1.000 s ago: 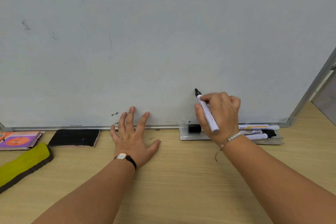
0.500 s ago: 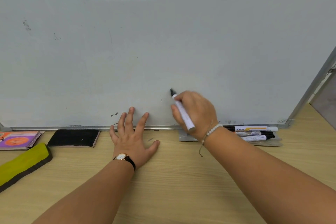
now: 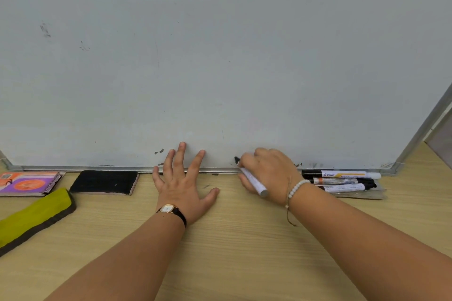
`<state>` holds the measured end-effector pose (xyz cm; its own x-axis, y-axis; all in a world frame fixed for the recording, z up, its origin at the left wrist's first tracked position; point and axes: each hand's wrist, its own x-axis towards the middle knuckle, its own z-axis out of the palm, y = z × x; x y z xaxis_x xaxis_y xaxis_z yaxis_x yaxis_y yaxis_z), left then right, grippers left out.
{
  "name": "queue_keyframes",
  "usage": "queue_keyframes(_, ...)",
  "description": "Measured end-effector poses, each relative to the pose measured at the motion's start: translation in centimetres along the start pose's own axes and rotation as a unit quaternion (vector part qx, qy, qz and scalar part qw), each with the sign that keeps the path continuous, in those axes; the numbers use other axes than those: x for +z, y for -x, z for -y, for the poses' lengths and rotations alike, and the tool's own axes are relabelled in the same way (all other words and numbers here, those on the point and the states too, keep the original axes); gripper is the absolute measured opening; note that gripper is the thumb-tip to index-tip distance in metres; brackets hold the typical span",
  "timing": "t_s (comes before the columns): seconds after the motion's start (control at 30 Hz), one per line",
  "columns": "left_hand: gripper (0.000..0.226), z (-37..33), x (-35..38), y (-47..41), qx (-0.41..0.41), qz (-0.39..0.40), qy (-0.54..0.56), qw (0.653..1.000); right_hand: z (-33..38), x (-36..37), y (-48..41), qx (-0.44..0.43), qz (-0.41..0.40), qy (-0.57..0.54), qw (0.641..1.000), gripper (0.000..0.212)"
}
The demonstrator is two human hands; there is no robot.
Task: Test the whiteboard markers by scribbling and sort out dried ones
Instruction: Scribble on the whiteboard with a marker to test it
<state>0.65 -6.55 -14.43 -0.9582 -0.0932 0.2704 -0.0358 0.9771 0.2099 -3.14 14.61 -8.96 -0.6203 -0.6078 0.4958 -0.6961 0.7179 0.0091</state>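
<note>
R hand [image 3: 266, 173] grips marker [image 3: 252, 178], tip at whiteboard [image 3: 220, 56]; L hand [image 3: 182, 183] flat.

The whiteboard [image 3: 244, 56] is smooth with a soft sheen and faintly reflects lights near its top. Its frame [image 3: 73, 168] is brushed grey metal. The table [image 3: 244, 239] looks like matt wood-grain laminate. The marker [image 3: 253, 182] in my right hand [image 3: 269, 173] has a smooth white plastic barrel, like the spare markers [image 3: 342, 181] to the right. The eraser [image 3: 105, 182] on the left is fuzzy black felt, and the yellow-green pouch [image 3: 34, 215] looks like soft cloth.
</note>
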Motion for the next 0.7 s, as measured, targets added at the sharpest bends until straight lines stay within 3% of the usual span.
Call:
queue_keyframes(0.07,0.089,0.0,-0.1,0.0,-0.001,0.010,-0.007,1.000,-0.3,-0.1,0.3,-0.024,-0.016,0.042,0.999,0.031)
queue_keyframes(0.17,0.090,0.0,-0.2,0.0,-0.001,0.020,-0.019,1.000,-1.1,-1.6,-0.1,0.052,-0.152,0.018,0.987,0.030)
queue_keyframes(0.23,0.091,0.0,-0.1,0.0,-0.002,0.015,-0.017,1.000,-1.5,-2.1,0.1,0.084,-0.195,0.004,0.977,0.028)
queue_keyframes(0.4,0.091,-0.1,-0.2,0.0,-0.003,0.015,-0.006,1.000,-1.6,-0.1,2.4,-0.031,-0.063,0.096,0.993,0.024)
queue_keyframes(0.6,0.092,-0.2,-0.4,0.0,-0.005,0.023,-0.004,1.000,-2.6,-3.1,0.6,0.095,-0.251,0.050,0.962,0.027)
queue_keyframes(0.7,0.091,-0.2,-0.5,0.0,-0.004,0.027,-0.001,1.000,-2.6,-2.1,1.7,0.040,-0.196,0.066,0.978,0.025)
